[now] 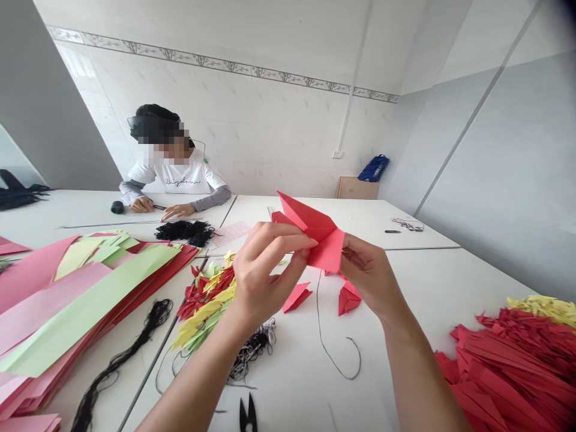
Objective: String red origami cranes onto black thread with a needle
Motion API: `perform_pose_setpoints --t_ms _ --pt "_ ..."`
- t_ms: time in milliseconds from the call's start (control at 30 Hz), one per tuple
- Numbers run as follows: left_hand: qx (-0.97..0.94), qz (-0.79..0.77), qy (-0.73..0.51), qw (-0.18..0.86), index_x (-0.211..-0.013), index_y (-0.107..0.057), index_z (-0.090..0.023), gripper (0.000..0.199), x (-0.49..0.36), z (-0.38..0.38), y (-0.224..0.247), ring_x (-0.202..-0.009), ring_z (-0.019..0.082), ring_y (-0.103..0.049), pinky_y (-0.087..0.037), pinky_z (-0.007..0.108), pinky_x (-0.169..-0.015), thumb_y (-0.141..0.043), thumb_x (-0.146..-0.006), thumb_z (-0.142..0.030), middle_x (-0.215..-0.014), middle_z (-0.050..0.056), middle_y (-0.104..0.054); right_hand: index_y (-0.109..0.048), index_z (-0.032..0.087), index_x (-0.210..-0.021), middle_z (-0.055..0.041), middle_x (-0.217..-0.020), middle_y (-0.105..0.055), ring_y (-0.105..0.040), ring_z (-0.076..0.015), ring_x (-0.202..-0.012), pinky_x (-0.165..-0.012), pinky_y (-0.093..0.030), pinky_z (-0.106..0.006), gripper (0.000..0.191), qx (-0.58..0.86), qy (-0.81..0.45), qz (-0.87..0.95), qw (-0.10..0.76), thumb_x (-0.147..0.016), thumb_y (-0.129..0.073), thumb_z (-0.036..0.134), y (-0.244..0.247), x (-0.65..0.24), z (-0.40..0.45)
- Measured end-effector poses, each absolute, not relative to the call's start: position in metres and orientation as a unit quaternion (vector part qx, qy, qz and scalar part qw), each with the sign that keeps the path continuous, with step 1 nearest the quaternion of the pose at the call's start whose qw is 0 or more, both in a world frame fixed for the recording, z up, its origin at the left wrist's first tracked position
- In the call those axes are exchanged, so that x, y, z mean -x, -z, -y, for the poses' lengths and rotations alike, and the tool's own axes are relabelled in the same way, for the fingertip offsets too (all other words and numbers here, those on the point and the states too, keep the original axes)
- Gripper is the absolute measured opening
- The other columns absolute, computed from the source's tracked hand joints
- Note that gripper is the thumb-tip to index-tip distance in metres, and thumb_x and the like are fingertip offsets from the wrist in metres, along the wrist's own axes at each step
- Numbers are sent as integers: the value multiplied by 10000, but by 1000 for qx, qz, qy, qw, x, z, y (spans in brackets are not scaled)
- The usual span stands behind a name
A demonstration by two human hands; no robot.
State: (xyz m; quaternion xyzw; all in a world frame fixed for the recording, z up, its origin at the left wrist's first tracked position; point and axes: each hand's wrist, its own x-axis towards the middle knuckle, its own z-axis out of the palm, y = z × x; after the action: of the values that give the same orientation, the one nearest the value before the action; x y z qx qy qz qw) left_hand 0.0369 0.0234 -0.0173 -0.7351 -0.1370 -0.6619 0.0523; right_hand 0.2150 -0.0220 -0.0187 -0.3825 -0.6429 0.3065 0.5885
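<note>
A folded red paper piece [326,249] is held up above the white table between both hands. My left hand [267,267] pinches its left side between thumb and fingers. The fingers of my right hand [366,270] are closed on its lower right edge, with the fingertips partly hidden behind the paper. Below, two smaller folded red pieces [297,297] lie on the table, one [349,299] of them near my right wrist. A thin dark cord [320,318] hangs or lies beneath the held paper and curls on the tabletop.
Colored paper strips [94,294] and black cord [121,357] lie left; folded paper pieces [211,294] and tangled cord [254,351] sit beside my left forearm. Black snips [248,414] lie in front. Red paper pieces [513,360] are heaped right. Across the table sits a person [180,177].
</note>
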Motion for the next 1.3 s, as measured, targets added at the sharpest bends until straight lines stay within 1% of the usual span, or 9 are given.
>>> perform_pose_setpoints --t_ms 100,200,333,400,500,600,833,1067,1300 --pt "695 172 696 -54 -1027 -694 -286 201 -44 -18 17 -1043 227 -626 -563 344 -784 -716 -842 -211 -1152 68 -647 -687 218 -827 -32 -857 -657 -611 -154 -801 -712 -554 -284 130 381 -253 659 597 -915 -663 310 20 -216 21" --pt "660 176 698 -213 -1212 -614 -282 419 -48 -11 13 -1185 253 -593 -581 314 -788 -760 -820 -280 -1357 102 -560 -698 223 -904 -38 -887 -676 -646 -165 -825 -742 -584 -303 99 388 -233 656 604 -918 -664 316 20 -216 22" --pt "628 171 658 -380 -1331 -525 -301 590 -45 -5 9 -967 210 -688 -584 300 -751 -791 -805 -321 -1156 77 -680 -665 251 -1084 -21 -929 -707 -687 -158 -855 -755 -615 -293 217 368 -251 636 630 -879 -722 293 19 -211 27" --pt "628 174 633 -417 -1233 -602 -280 467 -42 -6 9 -855 189 -690 -574 301 -730 -791 -809 -332 -984 45 -717 -646 259 -1112 -23 -973 -722 -701 -158 -853 -749 -624 -299 262 346 -260 636 639 -868 -738 280 18 -209 29" --pt "658 175 592 -430 -889 -714 -212 160 -38 -9 10 -806 186 -680 -557 310 -734 -774 -828 -347 -872 45 -730 -633 267 -1122 -21 -955 -726 -716 -169 -860 -759 -633 -318 284 335 -247 650 635 -863 -747 278 19 -208 34" --pt "686 177 566 -422 -734 -712 -193 195 -35 -9 9 -791 190 -687 -550 327 -755 -757 -846 -346 -836 46 -743 -619 279 -1139 -7 -869 -717 -722 -178 -864 -780 -634 -331 302 332 -216 674 624 -866 -748 279 20 -212 36" --pt "680 176 569 -427 -741 -742 -215 164 -30 -4 7 -739 183 -690 -549 311 -680 -786 -821 -352 -809 32 -756 -645 293 -1115 -15 -970 -728 -722 -173 -901 -771 -636 -317 239 283 -189 729 593 -895 -702 223 21 -220 34" --pt "683 176 554 -442 -726 -751 -210 184 -26 -5 2 -739 194 -706 -554 298 -617 -813 -787 -372 -844 45 -774 -687 268 -1011 -16 -869 -723 -691 -171 -788 -690 -600 -326 115 279 -151 735 599 -907 -681 219 25 -221 29" --pt "698 189 558 -406 -714 -751 -215 118 -24 -1 -7 -704 175 -685 -554 300 -634 -826 -775 -282 -794 25 -753 -696 245 -921 -11 -783 -686 -649 -173 -755 -642 -532 -328 127 296 -112 753 578 -916 -635 134 24 -220 30"
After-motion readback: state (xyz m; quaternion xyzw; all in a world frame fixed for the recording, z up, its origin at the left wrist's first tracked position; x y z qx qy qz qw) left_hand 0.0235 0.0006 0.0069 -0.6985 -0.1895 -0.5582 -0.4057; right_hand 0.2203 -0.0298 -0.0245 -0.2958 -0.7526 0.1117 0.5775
